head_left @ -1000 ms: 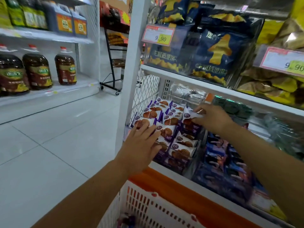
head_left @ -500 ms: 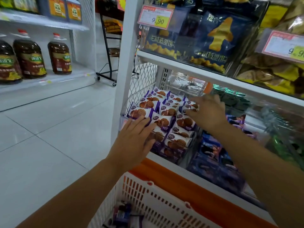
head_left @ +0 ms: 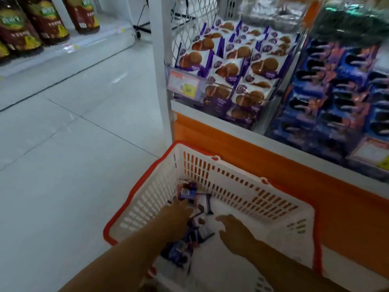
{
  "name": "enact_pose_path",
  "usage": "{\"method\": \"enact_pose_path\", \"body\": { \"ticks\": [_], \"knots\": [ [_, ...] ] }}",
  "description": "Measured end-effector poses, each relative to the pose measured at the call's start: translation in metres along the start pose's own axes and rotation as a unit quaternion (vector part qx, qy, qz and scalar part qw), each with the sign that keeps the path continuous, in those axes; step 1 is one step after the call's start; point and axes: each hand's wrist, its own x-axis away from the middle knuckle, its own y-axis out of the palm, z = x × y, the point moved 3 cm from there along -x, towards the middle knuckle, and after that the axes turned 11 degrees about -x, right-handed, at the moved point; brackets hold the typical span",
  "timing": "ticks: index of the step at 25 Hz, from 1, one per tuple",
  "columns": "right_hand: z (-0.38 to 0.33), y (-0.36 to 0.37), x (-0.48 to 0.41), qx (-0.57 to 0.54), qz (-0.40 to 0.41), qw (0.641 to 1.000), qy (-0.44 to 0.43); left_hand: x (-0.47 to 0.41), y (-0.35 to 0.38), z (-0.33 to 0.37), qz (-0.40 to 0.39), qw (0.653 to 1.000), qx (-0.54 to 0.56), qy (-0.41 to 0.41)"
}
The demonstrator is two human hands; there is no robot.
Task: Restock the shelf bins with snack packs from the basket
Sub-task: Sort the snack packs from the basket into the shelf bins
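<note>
Head view, looking down: by the look of it the fetching step, with both hands down inside a white slotted plastic basket with a red rim [head_left: 242, 186]. Left hand [head_left: 179, 209] resting on a loose heap of small purple-and-white snack packs [head_left: 200, 225], fingertips among the wrappers; too blurred to tell whether closed round one or merely touching. Right hand [head_left: 233, 230] just right of the same heap, fingers spread wide, holding nothing. Only a handful of packs under and between the hands, strung along the basket's left side, with white basket floor showing beyond the right hand. Up and ahead of both hands, well apart from them, a clear-fronted shelf bin [head_left: 205, 100] packed with rows of matching purple-and-white biscuit packs [head_left: 263, 66]; right of that, a neighbouring stack of dark blue packs [head_left: 336, 85], also well filled. Next, probably: closing fingers round one or several packs, lifting clear of the basket wall, carrying up and forward to the purple bin, then finding a gap in the top rows.
</note>
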Motion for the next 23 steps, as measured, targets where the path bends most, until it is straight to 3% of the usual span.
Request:
{"method": "enact_pose_path", "body": {
  "ticks": [2, 4, 9, 12, 14, 16, 18, 22, 23],
  "knots": [
    [0.023, 0.032, -0.013, -0.017, -0.079, 0.996, 0.032, -0.007, 0.016, -0.008, -0.034, 0.999, -0.026, -0.011],
    [0.024, 0.052, -0.030, -0.034, -0.100, 0.994, 0.039, -0.013, 0.025, -0.014, -0.043, 0.998, -0.031, -0.019],
    [-0.001, 0.086, -0.058, 0.016, -0.034, 0.999, 0.005, -0.016, 0.051, -0.030, -0.082, 0.994, -0.078, -0.003],
    [-0.004, 0.092, -0.049, -0.088, 0.003, 0.996, -0.009, -0.018, 0.076, -0.040, -0.114, 0.992, -0.052, -0.022],
    [0.002, 0.084, -0.045, -0.196, 0.035, 0.980, 0.018, -0.010, 0.057, -0.038, -0.090, 0.994, -0.026, -0.048],
    [0.007, 0.061, -0.036, -0.316, 0.079, 0.944, 0.050, -0.005, 0.039, -0.026, -0.068, 0.996, 0.009, -0.056],
    [-0.002, 0.032, -0.022, -0.428, 0.052, 0.898, 0.088, -0.004, 0.029, -0.014, -0.045, 0.997, 0.059, -0.037],
    [-0.032, -0.017, 0.012, -0.654, 0.013, 0.741, 0.153, 0.004, -0.002, 0.027, 0.019, 0.988, 0.142, 0.051],
    [-0.037, -0.029, 0.021, -0.679, 0.012, 0.721, 0.140, 0.008, -0.013, 0.037, 0.051, 0.980, 0.179, 0.065]
  ]
}}
